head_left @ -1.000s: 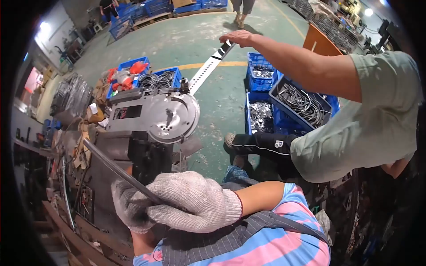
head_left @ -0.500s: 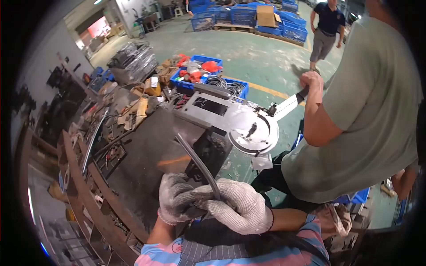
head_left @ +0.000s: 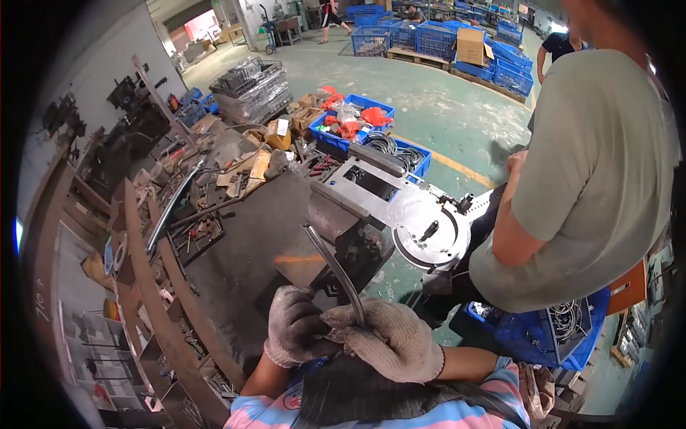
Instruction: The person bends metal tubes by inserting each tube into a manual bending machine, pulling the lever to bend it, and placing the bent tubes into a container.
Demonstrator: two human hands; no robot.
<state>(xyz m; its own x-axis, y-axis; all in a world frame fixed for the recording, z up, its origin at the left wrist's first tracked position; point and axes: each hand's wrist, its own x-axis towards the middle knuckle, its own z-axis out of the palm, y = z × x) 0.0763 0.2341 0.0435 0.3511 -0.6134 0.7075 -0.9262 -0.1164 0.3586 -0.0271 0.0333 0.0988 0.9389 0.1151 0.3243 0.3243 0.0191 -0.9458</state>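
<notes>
A curved metal tube [head_left: 336, 272] rises from my gloved right hand [head_left: 389, 339], its fingers wrapped round the lower part. The upper end leans left, over the dark bench. Close beside it, my gloved left hand [head_left: 296, 325] is curled closed near the tube's base. Whatever lies in its fingers is hidden. Beyond my hands stands a metal bending fixture [head_left: 432, 232] with a round plate and a lever arm [head_left: 482, 204].
A co-worker [head_left: 572, 179] in a grey-green shirt stands at right, by the fixture. Tools and scrap lie along the bench [head_left: 250, 243]. Blue crates [head_left: 318, 136] hold bags and coiled parts; another blue crate [head_left: 529, 336] is low at right. A brown steel frame [head_left: 153, 300] runs along the left.
My view has turned, so the scene sits further right. My left hand has drawn slightly away from my right. The tube stays in my right hand. The co-worker has shifted against the lever.
</notes>
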